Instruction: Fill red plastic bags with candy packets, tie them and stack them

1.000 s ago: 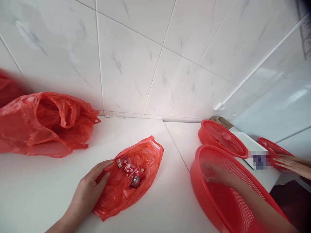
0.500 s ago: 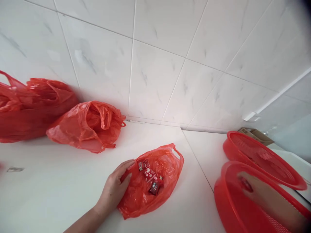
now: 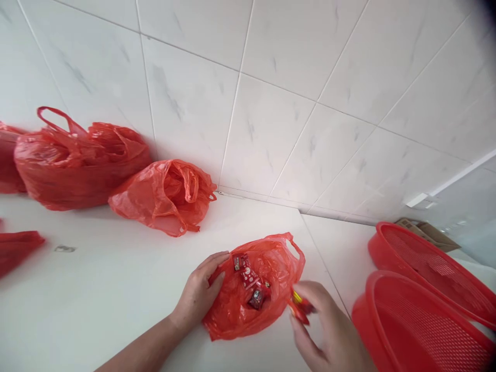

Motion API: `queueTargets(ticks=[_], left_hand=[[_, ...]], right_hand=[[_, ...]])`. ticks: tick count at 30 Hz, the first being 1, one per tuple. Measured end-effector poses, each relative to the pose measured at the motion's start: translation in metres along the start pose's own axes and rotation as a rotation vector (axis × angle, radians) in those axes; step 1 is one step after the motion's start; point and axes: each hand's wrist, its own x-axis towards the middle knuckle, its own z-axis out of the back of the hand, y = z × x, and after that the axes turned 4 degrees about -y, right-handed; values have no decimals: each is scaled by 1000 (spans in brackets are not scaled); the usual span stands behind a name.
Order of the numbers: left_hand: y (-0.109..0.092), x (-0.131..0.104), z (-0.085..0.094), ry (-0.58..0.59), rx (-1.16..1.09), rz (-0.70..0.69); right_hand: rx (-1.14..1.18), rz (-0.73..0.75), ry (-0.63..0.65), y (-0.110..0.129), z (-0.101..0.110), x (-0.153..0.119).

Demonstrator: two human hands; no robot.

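Observation:
A red plastic bag [image 3: 232,323] lies spread open on the white tabletop. My left hand [image 3: 199,289] grips its left rim between thumb and fingers. Inside the bag rest several small wrapped candies [image 3: 249,279] in red and dark wrappers. My right hand [image 3: 325,320] is at the bag's right edge, somewhat blurred. Its thumb and fingers pinch a red and yellow wrapped candy [image 3: 300,307], maybe more than one. Whether the candy touches the bag's rim I cannot tell.
Two red plastic baskets [image 3: 377,310] with mesh bottoms stand at the right. Behind them is a cardboard box [image 3: 430,232]. Bunched red bags [image 3: 83,178] line the tiled wall [image 3: 279,139] at the left. Another red bag [image 3: 17,250] lies at the left edge.
My right hand has moved left from inside the near basket to the bag's right edge, holding a candy. The left hand keeps its grip. The view has shifted left.

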Motion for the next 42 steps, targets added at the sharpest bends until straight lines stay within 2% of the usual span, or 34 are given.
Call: queueTargets(ticks=[3,5,9,13,15,19,23,26,28,30,33,35,38,42], left_hand=[[-3,-3,4,9,90,-63],[-7,-10,13,30,195,-117],[-11,-33,43,31,405,-217],[-2,-64,65,39,536,-221],[6,-76,64,73,579,-202],[14,-83,46,114,657,-169],[-2,-59,35,98,547,-197],[-22,-26,46,39,347,-121],[-37,-1,59,-100,210,-68],[-55,22,72,-233,74,-14],[-86,49,86,-282,-158,51],[-106,60,89,-296,-310,61],[-127,72,86,-337,-497,50],[-134,84,81,-363,-617,45]], right_hand=[[-27,-67,96,-3,-18,22],[-63,-136,94,-13,-22,28],[-94,-273,-102,-42,-23,30],[-146,-297,-208,-68,-28,43],[-148,-305,-205,-76,-32,52],[-142,-351,-101,-90,-37,71],[-95,-443,99,-99,-28,79],[99,-492,122,-99,-14,79],[350,-507,-8,-96,-3,79],[610,-530,-221,-93,8,82],[919,-531,-507,-85,22,89],[1070,-499,-568,-79,29,93],[1224,-447,-588,-72,34,96],[1324,-474,-655,-82,29,97]])
